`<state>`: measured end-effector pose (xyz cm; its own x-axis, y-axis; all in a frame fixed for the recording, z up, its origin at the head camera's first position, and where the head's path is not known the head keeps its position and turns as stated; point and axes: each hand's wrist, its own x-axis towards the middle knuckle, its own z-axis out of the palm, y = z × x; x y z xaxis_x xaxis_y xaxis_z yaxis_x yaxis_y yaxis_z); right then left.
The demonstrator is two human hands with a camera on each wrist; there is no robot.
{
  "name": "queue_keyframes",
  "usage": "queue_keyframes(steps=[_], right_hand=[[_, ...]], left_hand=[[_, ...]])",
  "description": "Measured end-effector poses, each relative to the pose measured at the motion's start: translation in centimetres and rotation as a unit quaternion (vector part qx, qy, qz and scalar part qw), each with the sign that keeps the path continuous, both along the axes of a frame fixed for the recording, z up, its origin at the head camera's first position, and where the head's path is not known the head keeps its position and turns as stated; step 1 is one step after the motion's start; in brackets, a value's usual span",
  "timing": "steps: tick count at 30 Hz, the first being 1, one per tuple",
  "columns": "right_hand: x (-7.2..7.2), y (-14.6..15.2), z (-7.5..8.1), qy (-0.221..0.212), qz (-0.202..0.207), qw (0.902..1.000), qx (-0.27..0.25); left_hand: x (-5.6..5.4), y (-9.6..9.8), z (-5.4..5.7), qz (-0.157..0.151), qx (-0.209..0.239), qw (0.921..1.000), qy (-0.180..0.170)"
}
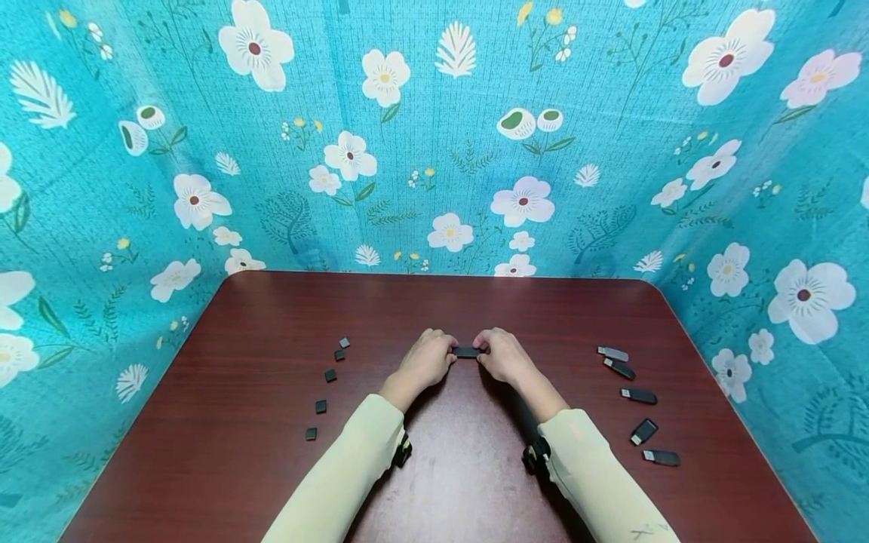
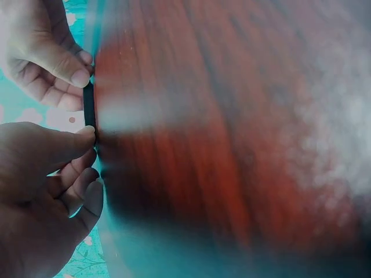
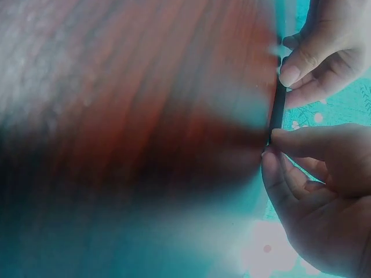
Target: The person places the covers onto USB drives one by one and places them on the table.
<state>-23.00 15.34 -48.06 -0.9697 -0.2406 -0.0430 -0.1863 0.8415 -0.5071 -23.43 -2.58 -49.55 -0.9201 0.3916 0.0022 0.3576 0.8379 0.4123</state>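
Observation:
Between both hands, at the middle of the table, is a slim black USB flash drive (image 1: 466,352), held level and lengthwise from side to side. My left hand (image 1: 426,360) pinches its left end between thumb and fingertips. The right hand (image 1: 504,357) pinches the opposite end in the same way. Both wrist views show the black drive (image 2: 88,105) edge-on, with a thumb on the near side at each end. Fingertips hide the two ends, so a seam or metal plug is out of sight.
Several small dark caps (image 1: 330,375) lie in a loose column on the left of the brown table (image 1: 237,392). On the right, several uncapped USB drives (image 1: 638,395) lie with metal plugs showing. A floral blue curtain (image 1: 421,151) surrounds the table's back and sides.

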Motion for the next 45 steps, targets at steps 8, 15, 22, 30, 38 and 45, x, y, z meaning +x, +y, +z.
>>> queue_keyframes(steps=[8,15,22,30,38,45], right_hand=[[0.0,0.2,-0.1,-0.005,0.002,1.0000,0.001],[0.4,1.0,0.9,-0.007,-0.010,0.9999,-0.003],[0.4,2.7,1.7,0.000,-0.021,0.9998,0.000],[0.7,4.7,2.2,-0.007,-0.037,0.9993,0.003],[0.7,6.7,2.5,-0.005,-0.044,0.9989,0.017],[0.8,8.5,2.8,-0.012,-0.057,0.9980,0.025]], left_hand=[[0.4,-0.2,0.5,-0.004,-0.009,0.9999,-0.002],[0.6,-1.1,1.4,0.011,-0.023,0.9997,0.006],[0.5,-2.8,2.4,0.024,-0.039,0.9987,0.022],[0.6,-5.2,2.5,0.042,-0.051,0.9975,0.025],[0.5,-7.7,2.7,0.065,-0.054,0.9963,0.016],[0.3,-9.9,2.4,0.079,-0.056,0.9950,0.027]])
